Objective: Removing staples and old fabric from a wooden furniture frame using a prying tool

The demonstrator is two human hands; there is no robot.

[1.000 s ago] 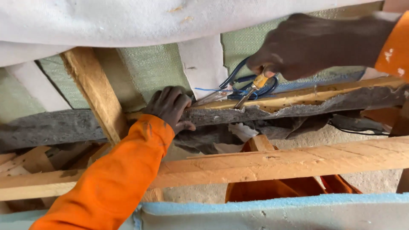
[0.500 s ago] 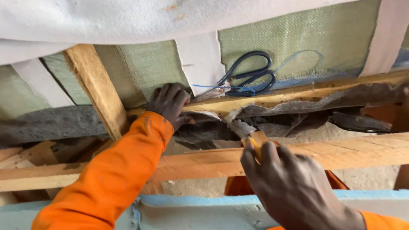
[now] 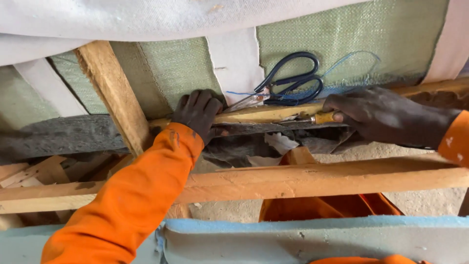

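My left hand (image 3: 199,113) lies fingers spread and flat at about 10 o'clock of centre, pressing down on the near end of a thin wooden rail (image 3: 264,114), and it grips nothing. My right hand (image 3: 378,115), at 2 o'clock, is closed round a small tool with a yellow wooden handle (image 3: 322,118); its thin metal tip points toward 9 o'clock, along the lower edge of the rail and against the dark grey fabric (image 3: 273,142) that hangs torn beneath it. Just above the rail, at 12 o'clock, a pair of scissors (image 3: 286,84) with dark blue handles lies on green woven cloth (image 3: 351,44), blades pointing toward 8 o'clock, close to my left fingertips but not touching them. A loose blue thread (image 3: 359,57) curls beside the scissor handles. A white fabric strip (image 3: 237,63) runs up from the rail toward 12 o'clock. A slanted wooden post (image 3: 112,93) stands at 10 o'clock, and a long wooden beam (image 3: 312,178) crosses from 9 to 3 o'clock below both hands. A blue-edged foam slab (image 3: 312,239) fills 6 o'clock.
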